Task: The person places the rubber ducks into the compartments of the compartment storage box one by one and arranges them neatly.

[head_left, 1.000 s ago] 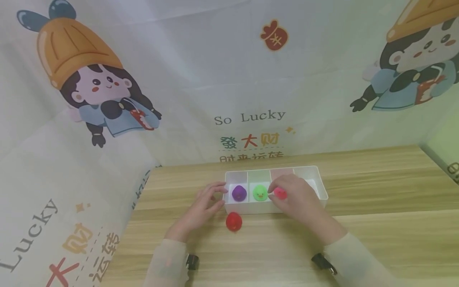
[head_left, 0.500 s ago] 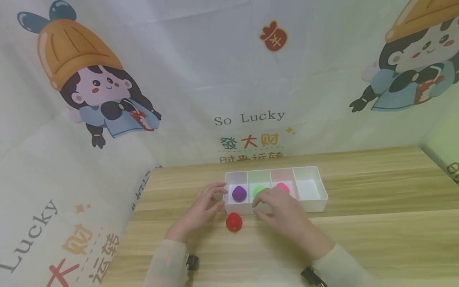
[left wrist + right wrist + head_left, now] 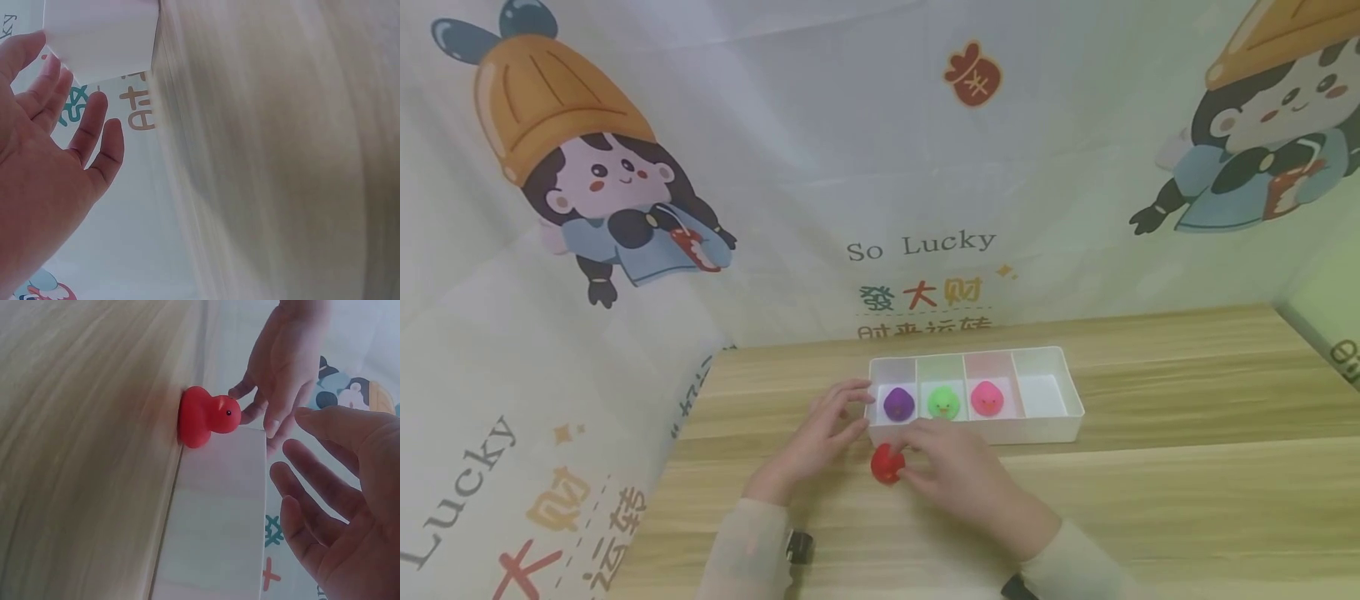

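A small red rubber duck [image 3: 882, 470] sits on the table in front of the left end of a white divided box [image 3: 992, 431]. My right hand [image 3: 964, 471] reaches over it, thumb and fingers spread; in the head view a fingertip overlaps the duck. The right wrist view has this hand [image 3: 344, 494] above the duck [image 3: 196, 419], with a gap between. My left hand [image 3: 816, 437] touches the box's left end with loosely extended fingers, which the left wrist view shows at the box edge. Inside the box sit a purple duck [image 3: 898, 405], a green duck [image 3: 943, 403] and a pink duck [image 3: 987, 399], one per compartment.
The box's rightmost compartment [image 3: 1042, 393] shows a bare white floor. Wood-grain table [image 3: 1187, 467] extends to the right and in front. A printed cloth [image 3: 790, 167] hangs behind and to the left.
My right hand has left the pink duck in its compartment and moved left and toward me, over the box's front wall, to the red duck. The left hand has stayed at the box.
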`<state>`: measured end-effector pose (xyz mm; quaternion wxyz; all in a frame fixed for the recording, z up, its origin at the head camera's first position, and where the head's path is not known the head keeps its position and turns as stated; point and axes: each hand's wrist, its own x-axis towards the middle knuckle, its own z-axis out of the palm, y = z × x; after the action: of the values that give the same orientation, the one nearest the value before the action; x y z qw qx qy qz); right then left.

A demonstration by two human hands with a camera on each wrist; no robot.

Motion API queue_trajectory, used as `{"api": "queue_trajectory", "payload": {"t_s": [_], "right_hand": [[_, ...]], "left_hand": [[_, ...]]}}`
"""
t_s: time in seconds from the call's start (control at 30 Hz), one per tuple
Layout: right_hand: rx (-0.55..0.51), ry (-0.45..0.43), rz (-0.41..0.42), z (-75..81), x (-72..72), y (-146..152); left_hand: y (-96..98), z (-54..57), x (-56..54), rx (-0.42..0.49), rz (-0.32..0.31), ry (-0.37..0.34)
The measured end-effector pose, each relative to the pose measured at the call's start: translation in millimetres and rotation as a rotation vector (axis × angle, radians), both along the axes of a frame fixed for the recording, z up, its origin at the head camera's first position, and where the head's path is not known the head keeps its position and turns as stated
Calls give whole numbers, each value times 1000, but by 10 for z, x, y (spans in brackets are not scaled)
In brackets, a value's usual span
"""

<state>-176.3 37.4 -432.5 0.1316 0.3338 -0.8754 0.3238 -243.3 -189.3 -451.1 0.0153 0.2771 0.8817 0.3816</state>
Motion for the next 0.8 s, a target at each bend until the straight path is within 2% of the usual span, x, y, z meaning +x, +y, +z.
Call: {"api": "queue_trajectory", "payload": {"t_s": [0.13, 0.47, 0.8], "right_hand": [[-14, 13, 10, -38, -1, -24], [73, 25, -29, -91, -13, -108], [79, 21, -30, -146, -47, -158]], "left_hand": [[-4, -8, 2, -11, -3, -14], [7, 14, 29, 6, 16, -16], [7, 20, 30, -19, 18, -45]]}}
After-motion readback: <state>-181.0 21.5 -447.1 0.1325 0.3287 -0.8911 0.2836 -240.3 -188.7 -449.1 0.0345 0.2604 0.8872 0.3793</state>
